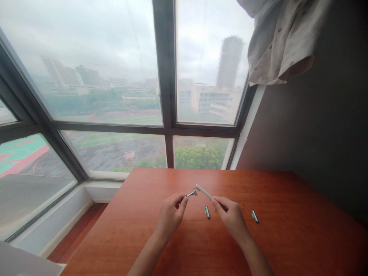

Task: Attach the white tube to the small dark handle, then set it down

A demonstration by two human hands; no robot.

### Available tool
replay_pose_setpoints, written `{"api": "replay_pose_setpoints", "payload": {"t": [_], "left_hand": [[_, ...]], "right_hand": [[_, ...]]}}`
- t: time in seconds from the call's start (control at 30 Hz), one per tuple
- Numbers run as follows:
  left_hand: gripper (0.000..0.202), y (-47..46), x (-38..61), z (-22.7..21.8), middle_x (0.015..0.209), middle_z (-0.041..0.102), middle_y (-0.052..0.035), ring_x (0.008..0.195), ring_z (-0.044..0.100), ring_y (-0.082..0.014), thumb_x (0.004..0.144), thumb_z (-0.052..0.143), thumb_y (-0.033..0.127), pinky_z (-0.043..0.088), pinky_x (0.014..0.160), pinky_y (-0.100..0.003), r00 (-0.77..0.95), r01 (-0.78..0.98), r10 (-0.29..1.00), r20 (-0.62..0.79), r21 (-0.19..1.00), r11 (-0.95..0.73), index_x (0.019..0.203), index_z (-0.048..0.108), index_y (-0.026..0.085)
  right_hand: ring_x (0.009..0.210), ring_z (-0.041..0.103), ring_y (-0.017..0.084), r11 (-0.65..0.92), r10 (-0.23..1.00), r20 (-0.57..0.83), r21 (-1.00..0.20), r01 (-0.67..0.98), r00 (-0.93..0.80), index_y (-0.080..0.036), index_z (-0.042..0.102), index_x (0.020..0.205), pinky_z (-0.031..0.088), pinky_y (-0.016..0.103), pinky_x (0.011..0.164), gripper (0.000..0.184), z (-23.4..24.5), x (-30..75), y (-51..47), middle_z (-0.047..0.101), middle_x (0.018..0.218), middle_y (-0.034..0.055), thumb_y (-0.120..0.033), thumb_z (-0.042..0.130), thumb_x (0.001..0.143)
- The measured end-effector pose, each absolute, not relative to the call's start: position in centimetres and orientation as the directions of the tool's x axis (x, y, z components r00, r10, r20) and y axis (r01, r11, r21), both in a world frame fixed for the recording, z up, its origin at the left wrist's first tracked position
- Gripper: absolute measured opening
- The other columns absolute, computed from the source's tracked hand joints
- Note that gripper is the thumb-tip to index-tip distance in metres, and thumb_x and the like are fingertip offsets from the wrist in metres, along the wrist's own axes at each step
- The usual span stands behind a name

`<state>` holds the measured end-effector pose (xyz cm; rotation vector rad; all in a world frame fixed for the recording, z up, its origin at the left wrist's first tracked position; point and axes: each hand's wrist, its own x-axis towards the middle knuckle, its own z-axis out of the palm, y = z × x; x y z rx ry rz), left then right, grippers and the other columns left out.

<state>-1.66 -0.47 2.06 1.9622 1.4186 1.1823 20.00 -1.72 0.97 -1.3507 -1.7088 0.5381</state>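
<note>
1. Below a tall window [166, 76], a reddish-brown wooden counter [126, 234] fills the lower middle of the view, its smooth top catching a soft sheen near the far edge.
2. Beyond the glass lie cloudy sky, hazy buildings, trees and sports courts; a dark wall [322, 126] rises on the right, and a pale buttoned shirt [283, 50] hangs at the upper right.
3. Over the counter's middle, the left hand [169, 216] pinches a razor [191, 194], thumb and fingers closed about its handle; much of the handle is hidden in the grip.
4. Slim and shiny silver at the neck, the razor points its small head rightward; finer detail is too small to make out.
5. The right hand [231, 216] has thumb and fingers closed on the lower end of a brush [203, 192], a pale, thin stick slanting up and leftward to its head.
6. Brush head and razor head sit very near each other; whether they touch, I cannot tell.
7. One cartridge [207, 212], green and dark, lies on the wood between the hands, just beside the right; another cartridge [255, 216] of like colours lies farther right, well apart from it.
8. Plain wood runs from the left hand to the slanting left edge, past which reddish floor [77, 230] shows; more wood stretches right, beyond the second cartridge, into shadow.
</note>
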Motion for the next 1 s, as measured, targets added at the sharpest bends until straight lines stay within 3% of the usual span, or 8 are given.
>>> {"api": "replay_pose_setpoints", "payload": {"t": [0.7, 1.0], "left_hand": [[0.033, -0.35, -1.67, 1.91, 0.077, 0.069, -0.0067, 0.068, 0.060, -0.0182, 0.088, 0.047, 0.038, 0.046, 0.060, -0.024, 0.119, 0.493, 0.936, 0.330, 0.799, -0.345, 0.092, 0.071, 0.016], [0.033, -0.18, -1.85, 1.93, 0.071, 0.067, -0.0041, 0.062, 0.059, -0.0165, 0.087, 0.048, 0.042, 0.042, 0.053, -0.021, 0.079, 0.457, 0.948, 0.307, 0.834, -0.308, 0.090, 0.068, 0.016]], "right_hand": [[0.061, 0.059, 0.017, 0.321, 0.935, 0.352, -0.776, 0.542, -0.049, -0.015, 0.073, 0.082, 0.043, 0.023, 0.055, 0.040, 1.17, 19.75, -1.85, 0.068, 0.069, 0.0061, -0.042, 0.046, 0.090], [0.057, 0.057, 0.016, 0.333, 0.928, 0.369, -0.755, 0.565, -0.053, -0.016, 0.072, 0.079, 0.039, 0.022, 0.053, 0.039, 1.40, 19.67, -2.01, 0.065, 0.064, 0.0041, -0.041, 0.045, 0.090]]}}
